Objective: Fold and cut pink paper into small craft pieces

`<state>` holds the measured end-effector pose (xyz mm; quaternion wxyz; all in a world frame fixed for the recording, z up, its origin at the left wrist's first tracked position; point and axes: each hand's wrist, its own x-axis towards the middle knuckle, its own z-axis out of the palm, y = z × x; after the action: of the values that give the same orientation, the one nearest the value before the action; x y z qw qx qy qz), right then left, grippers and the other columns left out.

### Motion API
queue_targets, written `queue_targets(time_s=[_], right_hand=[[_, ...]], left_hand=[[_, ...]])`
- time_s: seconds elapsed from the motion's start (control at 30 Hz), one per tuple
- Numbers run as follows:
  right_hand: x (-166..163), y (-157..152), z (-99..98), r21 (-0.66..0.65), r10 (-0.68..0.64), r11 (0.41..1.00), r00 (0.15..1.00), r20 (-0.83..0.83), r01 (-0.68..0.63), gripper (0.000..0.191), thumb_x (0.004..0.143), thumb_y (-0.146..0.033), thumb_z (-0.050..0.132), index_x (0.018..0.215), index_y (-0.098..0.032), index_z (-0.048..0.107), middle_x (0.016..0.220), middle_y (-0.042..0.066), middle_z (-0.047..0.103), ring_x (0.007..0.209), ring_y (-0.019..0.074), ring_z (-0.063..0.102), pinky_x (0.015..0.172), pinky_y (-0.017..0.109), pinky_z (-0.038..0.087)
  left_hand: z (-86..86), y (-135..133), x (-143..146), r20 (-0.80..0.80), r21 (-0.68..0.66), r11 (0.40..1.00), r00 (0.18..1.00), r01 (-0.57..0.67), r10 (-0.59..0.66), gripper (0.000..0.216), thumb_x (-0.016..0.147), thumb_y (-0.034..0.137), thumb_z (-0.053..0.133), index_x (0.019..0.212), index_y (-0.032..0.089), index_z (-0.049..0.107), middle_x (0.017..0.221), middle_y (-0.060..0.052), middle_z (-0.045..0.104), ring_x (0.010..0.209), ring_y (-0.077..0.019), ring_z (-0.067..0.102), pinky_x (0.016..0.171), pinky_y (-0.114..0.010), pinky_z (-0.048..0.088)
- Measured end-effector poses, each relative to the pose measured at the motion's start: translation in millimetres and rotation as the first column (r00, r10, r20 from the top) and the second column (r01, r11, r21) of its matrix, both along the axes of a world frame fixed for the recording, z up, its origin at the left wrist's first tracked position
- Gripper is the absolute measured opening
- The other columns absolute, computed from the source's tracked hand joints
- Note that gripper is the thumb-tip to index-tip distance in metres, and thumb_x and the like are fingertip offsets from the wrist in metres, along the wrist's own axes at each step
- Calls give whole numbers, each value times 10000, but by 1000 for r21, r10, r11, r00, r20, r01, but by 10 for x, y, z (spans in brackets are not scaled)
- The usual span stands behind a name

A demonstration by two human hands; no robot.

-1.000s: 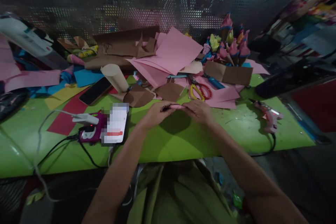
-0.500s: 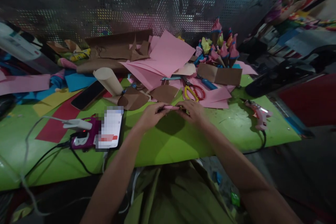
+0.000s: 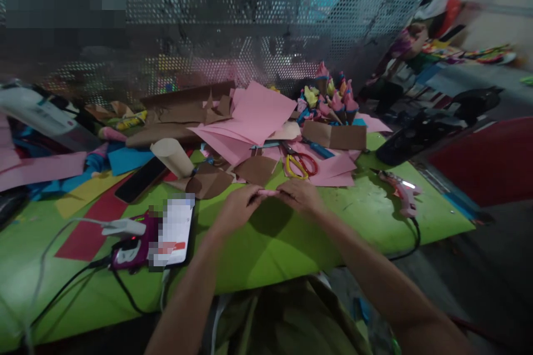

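A small strip of pink paper is pinched between my two hands, just above the green table. My left hand is closed on its left end. On its right end, my right hand is closed too; the fingertips of both are partly hidden. Beyond the hands lie brown paper pieces and scissors with a yellow and red handle. Large pink paper sheets are heaped farther back.
A pink glue gun lies at right, its cord running off the edge. At left are a lit phone, a purple power strip, a dark phone and a paper roll. Paper cones stand at the back right.
The camera view has tilted up, so the table and hands appear lower. Both hands still hold the pink paper, which now shows as a shorter piece between them.
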<state>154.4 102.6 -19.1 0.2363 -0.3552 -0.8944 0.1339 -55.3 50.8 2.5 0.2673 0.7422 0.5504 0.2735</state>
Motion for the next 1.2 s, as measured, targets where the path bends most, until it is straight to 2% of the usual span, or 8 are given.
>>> queue_targets(time_s=[0.3, 0.63, 0.77, 0.9, 0.97, 1.03, 1.13, 1.2], right_hand=[[-24, -2, 17, -266, 51, 962, 997, -63, -66, 530, 990, -554, 348, 714, -176, 595, 659, 20, 585, 624, 149, 521, 570, 271, 311], [-16, 13, 11, -648, -9, 755, 988, -157, -96, 576, 864, -723, 443, 690, -180, 527, 591, -46, 414, 554, 110, 391, 520, 249, 236], [-4, 32, 17, -704, -10, 696, 978, -207, -142, 535, 858, -687, 493, 684, -181, 507, 578, -57, 392, 542, 99, 379, 517, 245, 241], [-16, 47, 20, -714, -17, 685, 977, -212, -143, 533, 848, -677, 511, 655, -180, 499, 558, -57, 397, 526, 94, 384, 503, 237, 242], [-27, 50, 18, -709, -22, 696, 984, -176, -111, 511, 871, -641, 506, 656, -177, 526, 546, -52, 427, 515, 99, 409, 499, 237, 266], [-33, 51, 44, -643, -23, 764, 993, -118, -59, 440, 910, -545, 511, 689, -172, 587, 584, -28, 525, 558, 119, 486, 534, 244, 327], [-21, 86, 189, -369, -55, 929, 996, -66, 27, 240, 940, -360, 529, 921, -185, 691, 900, 50, 708, 838, 185, 624, 726, 290, 440], [-8, 175, 344, -186, -105, 978, 992, -76, 89, 256, 942, -311, 533, 1125, -192, 667, 1126, 92, 698, 1014, 219, 622, 861, 337, 456]], left_hand=[[46, -29, -1, 7, 66, 996, 998, 54, -55, 245, 955, 286, 484, 1057, 215, 695, 1017, -72, 719, 960, -221, 631, 845, -339, 462], [-35, -33, -45, 104, -3, 996, 990, 92, -91, 298, 950, 381, 504, 1090, 219, 711, 1027, -77, 723, 944, -207, 638, 838, -325, 481], [-11, -42, -48, 105, -6, 994, 988, 112, -110, 290, 948, 350, 500, 1108, 213, 698, 1053, -74, 724, 968, -204, 645, 857, -320, 485], [22, -43, -28, 67, 20, 995, 993, 97, -98, 270, 942, 330, 494, 1069, 207, 698, 1030, -74, 736, 946, -210, 658, 839, -321, 494], [22, -34, -18, 30, 40, 996, 996, 79, -80, 264, 943, 318, 482, 1040, 206, 700, 1011, -75, 740, 927, -214, 663, 828, -327, 495], [11, -22, -18, 5, 46, 996, 997, 72, -72, 262, 946, 311, 470, 1019, 205, 699, 1005, -77, 742, 926, -215, 665, 823, -328, 494], [-18, -3, -40, -4, 36, 999, 999, 42, -41, 259, 949, 297, 459, 1010, 196, 689, 1024, -84, 742, 936, -212, 667, 820, -326, 493], [-37, 4, -54, -41, 28, 1000, 999, 1, 0, 229, 929, 236, 466, 969, 185, 685, 994, -86, 740, 907, -211, 667, 800, -324, 490]])
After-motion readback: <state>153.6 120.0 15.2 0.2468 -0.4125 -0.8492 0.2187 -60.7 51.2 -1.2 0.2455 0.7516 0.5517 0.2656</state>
